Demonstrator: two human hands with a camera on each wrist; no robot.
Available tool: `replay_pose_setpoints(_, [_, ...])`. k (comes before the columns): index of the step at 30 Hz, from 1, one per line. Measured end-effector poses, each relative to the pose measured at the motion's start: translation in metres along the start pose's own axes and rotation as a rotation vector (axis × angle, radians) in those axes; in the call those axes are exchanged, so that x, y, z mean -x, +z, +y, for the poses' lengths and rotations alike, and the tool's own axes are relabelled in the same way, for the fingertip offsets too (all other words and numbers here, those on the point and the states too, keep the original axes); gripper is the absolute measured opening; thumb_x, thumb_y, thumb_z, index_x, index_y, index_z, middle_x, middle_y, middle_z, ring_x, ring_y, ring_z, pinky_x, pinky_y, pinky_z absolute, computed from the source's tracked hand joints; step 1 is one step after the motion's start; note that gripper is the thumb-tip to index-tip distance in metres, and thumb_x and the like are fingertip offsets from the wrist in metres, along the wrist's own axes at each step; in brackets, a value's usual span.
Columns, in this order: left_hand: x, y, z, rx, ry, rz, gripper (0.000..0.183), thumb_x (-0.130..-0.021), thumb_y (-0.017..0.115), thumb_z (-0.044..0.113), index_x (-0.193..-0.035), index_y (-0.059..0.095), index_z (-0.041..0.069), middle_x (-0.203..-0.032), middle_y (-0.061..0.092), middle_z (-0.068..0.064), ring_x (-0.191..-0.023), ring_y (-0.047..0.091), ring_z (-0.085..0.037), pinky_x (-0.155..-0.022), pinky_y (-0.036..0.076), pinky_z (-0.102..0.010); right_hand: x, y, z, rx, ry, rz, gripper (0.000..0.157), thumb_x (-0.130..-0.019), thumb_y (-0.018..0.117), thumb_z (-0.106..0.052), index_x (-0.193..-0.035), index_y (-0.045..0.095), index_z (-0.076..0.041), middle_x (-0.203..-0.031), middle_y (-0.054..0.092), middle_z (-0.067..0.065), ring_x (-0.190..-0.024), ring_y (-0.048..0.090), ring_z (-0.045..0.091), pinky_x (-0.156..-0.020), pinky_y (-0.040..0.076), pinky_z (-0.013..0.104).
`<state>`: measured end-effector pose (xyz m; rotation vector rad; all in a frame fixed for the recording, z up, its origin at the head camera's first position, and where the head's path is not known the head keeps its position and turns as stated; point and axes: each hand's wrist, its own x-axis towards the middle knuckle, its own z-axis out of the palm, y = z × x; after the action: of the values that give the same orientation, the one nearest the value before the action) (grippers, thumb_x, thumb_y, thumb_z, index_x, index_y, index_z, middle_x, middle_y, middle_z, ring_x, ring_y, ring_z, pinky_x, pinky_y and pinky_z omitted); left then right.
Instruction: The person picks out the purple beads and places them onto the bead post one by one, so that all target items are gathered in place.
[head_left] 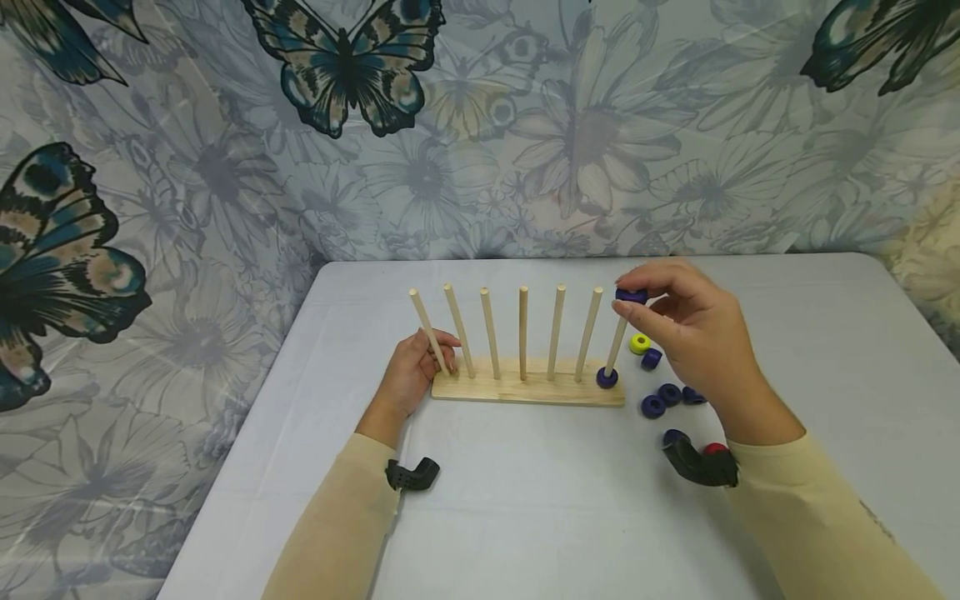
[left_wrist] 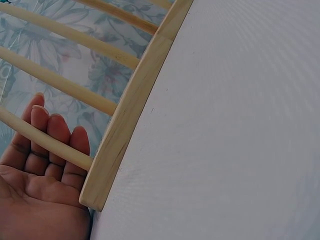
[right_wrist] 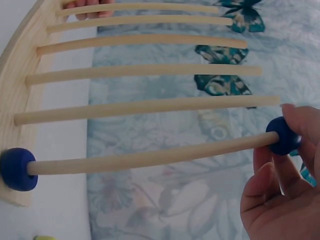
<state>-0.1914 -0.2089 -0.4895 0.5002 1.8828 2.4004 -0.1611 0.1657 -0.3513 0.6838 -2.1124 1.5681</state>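
A wooden board point(head_left: 525, 390) with a row of upright pegs lies on the table. At its right end my right hand point(head_left: 697, 342) pinches a dark blue bead point(right_wrist: 284, 136) between thumb and fingers, at the tip of the rightmost peg point(right_wrist: 150, 154). Another blue bead point(head_left: 607, 378) sits at the foot of that same peg. My left hand point(head_left: 405, 375) is at the board's left end. In the left wrist view its fingers point(left_wrist: 58, 131) extend loosely behind the end peg point(left_wrist: 45, 139), with the palm facing up beside the board; the thumb is hidden.
Right of the board lie a yellow bead point(head_left: 640, 343) and several blue beads point(head_left: 653, 407), some near my right forearm. Something red point(head_left: 716, 448) shows partly behind the right wrist camera point(head_left: 697, 462). A patterned butterfly cloth point(head_left: 480, 167) hangs behind the white table point(head_left: 525, 500).
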Motion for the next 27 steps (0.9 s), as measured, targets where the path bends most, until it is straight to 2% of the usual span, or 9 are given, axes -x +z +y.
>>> replay_pose_setpoints(4, [0.000, 0.001, 0.001, 0.001, -0.001, -0.001, 0.078, -0.097, 0.060, 0.077, -0.111, 0.074, 0.001, -0.082, 0.065, -0.007, -0.077, 0.066, -0.016, -0.075, 0.057, -0.027, 0.002, -0.001, 0.002, 0.001, 0.001, -0.012, 0.034, -0.088, 0.078, 0.024, -0.117, 0.076, 0.007, -0.116, 0.070, 0.006, -0.099, 0.069, 0.018, -0.078, 0.056, 0.017])
replay_pose_setpoints(10, [0.000, 0.001, 0.001, 0.004, -0.003, -0.002, 0.076, -0.098, 0.059, 0.076, -0.111, 0.075, 0.004, -0.082, 0.066, -0.007, -0.078, 0.066, -0.016, -0.076, 0.057, -0.027, 0.005, -0.003, 0.004, -0.054, 0.016, -0.039, 0.036, -0.088, 0.074, 0.026, -0.121, 0.073, 0.010, -0.118, 0.070, 0.010, -0.104, 0.070, 0.020, -0.081, 0.057, 0.018])
replay_pose_setpoints(20, [0.000, 0.000, 0.000, 0.008, -0.013, -0.010, 0.072, -0.096, 0.060, 0.078, -0.110, 0.076, 0.009, -0.082, 0.067, -0.005, -0.077, 0.067, -0.016, -0.077, 0.058, -0.028, 0.008, -0.007, 0.012, -0.164, -0.009, -0.104, 0.041, -0.090, 0.068, 0.028, -0.127, 0.071, 0.010, -0.122, 0.068, 0.018, -0.107, 0.062, 0.028, -0.083, 0.057, 0.021])
replay_pose_setpoints(27, [0.000, -0.002, -0.002, 0.008, -0.012, -0.013, 0.070, -0.097, 0.060, 0.078, -0.110, 0.077, 0.011, -0.082, 0.067, -0.005, -0.078, 0.067, -0.015, -0.077, 0.058, -0.027, 0.011, -0.013, 0.010, -0.090, 0.025, -0.160, 0.048, -0.092, 0.069, 0.024, -0.136, 0.069, 0.005, -0.125, 0.069, 0.013, -0.108, 0.063, 0.026, -0.084, 0.056, 0.021])
